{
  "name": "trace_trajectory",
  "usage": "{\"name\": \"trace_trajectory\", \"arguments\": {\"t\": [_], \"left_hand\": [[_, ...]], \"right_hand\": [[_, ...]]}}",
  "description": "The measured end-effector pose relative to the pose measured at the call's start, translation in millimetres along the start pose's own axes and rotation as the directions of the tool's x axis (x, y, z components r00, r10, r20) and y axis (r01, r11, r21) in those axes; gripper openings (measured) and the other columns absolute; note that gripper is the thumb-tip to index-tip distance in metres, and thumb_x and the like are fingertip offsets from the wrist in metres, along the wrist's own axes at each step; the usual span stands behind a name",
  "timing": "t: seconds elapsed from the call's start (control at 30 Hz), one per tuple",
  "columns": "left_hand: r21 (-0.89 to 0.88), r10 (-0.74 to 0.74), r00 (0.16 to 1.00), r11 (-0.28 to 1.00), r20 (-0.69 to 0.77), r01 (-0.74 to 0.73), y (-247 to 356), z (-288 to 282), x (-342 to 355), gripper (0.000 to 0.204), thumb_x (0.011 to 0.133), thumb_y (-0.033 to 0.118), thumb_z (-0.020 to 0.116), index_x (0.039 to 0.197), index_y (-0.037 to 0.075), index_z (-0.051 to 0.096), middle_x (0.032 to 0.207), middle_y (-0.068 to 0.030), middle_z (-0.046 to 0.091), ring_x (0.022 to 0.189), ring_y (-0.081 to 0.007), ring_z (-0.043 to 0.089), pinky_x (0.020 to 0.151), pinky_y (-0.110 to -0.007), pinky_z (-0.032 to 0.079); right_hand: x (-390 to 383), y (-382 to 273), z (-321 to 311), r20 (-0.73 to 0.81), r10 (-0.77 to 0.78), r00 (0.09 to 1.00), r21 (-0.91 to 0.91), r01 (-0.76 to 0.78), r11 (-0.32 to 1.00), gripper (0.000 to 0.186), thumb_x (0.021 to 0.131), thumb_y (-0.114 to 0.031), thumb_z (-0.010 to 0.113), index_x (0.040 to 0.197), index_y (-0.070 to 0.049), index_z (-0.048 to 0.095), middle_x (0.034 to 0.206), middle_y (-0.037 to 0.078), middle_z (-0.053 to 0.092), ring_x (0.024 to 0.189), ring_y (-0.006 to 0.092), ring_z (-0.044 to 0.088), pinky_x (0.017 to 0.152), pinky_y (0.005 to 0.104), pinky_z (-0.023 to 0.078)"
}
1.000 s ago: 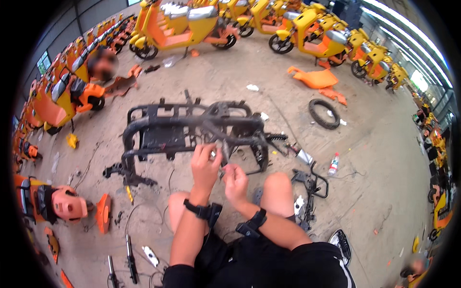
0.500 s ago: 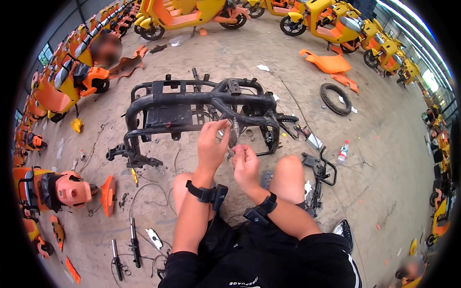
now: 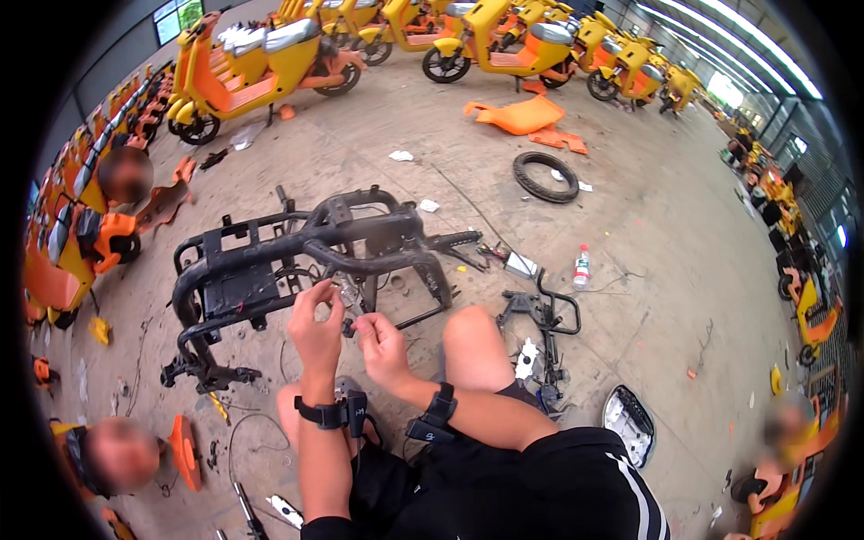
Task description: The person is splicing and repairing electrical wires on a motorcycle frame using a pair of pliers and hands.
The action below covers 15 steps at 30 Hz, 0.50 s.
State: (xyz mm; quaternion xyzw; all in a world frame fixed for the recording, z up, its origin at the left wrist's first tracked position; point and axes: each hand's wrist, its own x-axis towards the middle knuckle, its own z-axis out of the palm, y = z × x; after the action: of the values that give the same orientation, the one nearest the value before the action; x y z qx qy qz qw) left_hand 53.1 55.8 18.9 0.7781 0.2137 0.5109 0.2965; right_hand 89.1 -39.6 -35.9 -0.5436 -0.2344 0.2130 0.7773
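Observation:
A black metal scooter frame lies on the floor before my knees. My left hand is raised at its near side, thumb and fingers pinched together. Just right of it and slightly lower, my right hand also pinches with its fingertips. A small dark piece shows between the two hands, by the right fingertips. What each hand grips is too small to make out. Behind the fingers, some cables and the lower part of the frame are partly hidden.
To the right lie a black tyre, a plastic bottle and a black tubular bracket. An orange panel lies farther back. Yellow scooters stand in rows behind. Loose cables and a shock absorber lie at lower left.
My view has turned to the right, so the frame and hands appear farther left. Both hands stay pinched, close together by the frame.

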Motion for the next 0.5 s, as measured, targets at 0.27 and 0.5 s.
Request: {"name": "trace_trajectory", "arguments": {"t": [0.27, 0.5], "left_hand": [[-0.119, -0.098, 0.994, 0.988, 0.042, 0.102, -13, 4, 0, 0.018, 0.079, -0.001, 0.070, 0.097, -0.001, 0.067, 0.086, -0.0093, 0.066, 0.075, -0.0168, 0.067, 0.073, -0.026, 0.053], [0.025, 0.055, 0.986, 0.998, 0.157, -0.059, -13, -10, 5, 0.016, 0.078, 0.001, 0.069, 0.094, 0.000, 0.067, 0.089, -0.0102, 0.065, 0.085, -0.0238, 0.062, 0.077, -0.032, 0.049]], "right_hand": [[1, 0, -1, -0.036, -0.040, 0.999, 0.002, 0.040, 0.999, 0.021, 0.099, -0.020, 0.051, 0.092, -0.002, 0.058, 0.063, -0.004, 0.044, 0.057, 0.0023, 0.038, 0.050, 0.0213, 0.032], [-2, -13, -3, -0.016, -0.057, 0.998, -0.127, 0.054, 0.990, 0.024, 0.097, -0.022, 0.052, 0.094, 0.001, 0.059, 0.066, 0.003, 0.052, 0.059, 0.0077, 0.045, 0.054, 0.0264, 0.039]]}}
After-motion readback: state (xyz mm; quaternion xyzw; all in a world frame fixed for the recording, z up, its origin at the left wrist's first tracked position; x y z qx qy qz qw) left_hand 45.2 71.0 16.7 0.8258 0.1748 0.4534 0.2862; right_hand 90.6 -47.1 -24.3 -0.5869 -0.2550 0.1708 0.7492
